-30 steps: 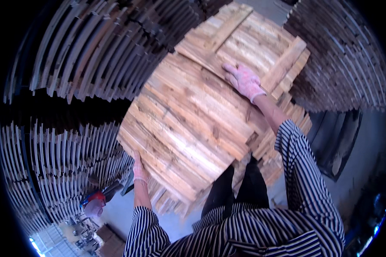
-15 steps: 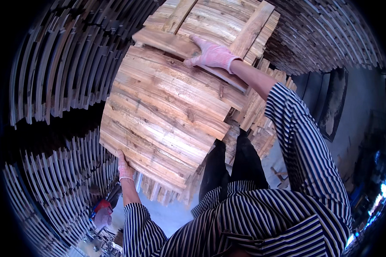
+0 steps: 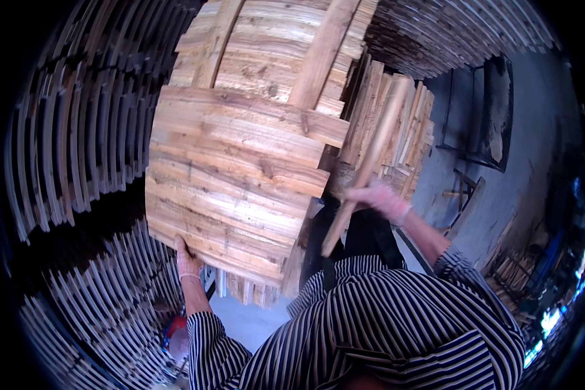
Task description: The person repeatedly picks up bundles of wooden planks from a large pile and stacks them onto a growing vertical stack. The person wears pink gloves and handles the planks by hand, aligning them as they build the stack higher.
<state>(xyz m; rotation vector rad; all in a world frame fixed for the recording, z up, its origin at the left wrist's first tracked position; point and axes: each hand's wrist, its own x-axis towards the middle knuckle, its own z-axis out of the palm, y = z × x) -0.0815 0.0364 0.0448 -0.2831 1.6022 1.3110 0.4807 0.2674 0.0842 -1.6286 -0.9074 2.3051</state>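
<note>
My left hand (image 3: 188,265), in a pale pink work glove, is closed on the left near edge of a layer of wooden planks (image 3: 234,188). Its thumb shows at the edge, while the fingers are hidden below. The planks lie side by side, their right ends uneven. Beside that layer, on the right, my gloved right hand (image 3: 382,200) is slightly blurred and closed round a long narrow wooden plank (image 3: 378,140). This plank slants over my legs, its far end above a stack of loose planks (image 3: 417,127).
Beyond the layer, two crosswise battens (image 3: 322,55) lie on more planks. Tall racks of stacked slats (image 3: 78,130) rise on the left, with more at the back right (image 3: 448,39). A dark metal frame (image 3: 497,110) stands on the grey floor (image 3: 533,149) at right.
My right hand has let go of the board at the layer's far edge and come right and nearer, now holding a narrow plank. That board now lies flat. My left hand keeps its hold.
</note>
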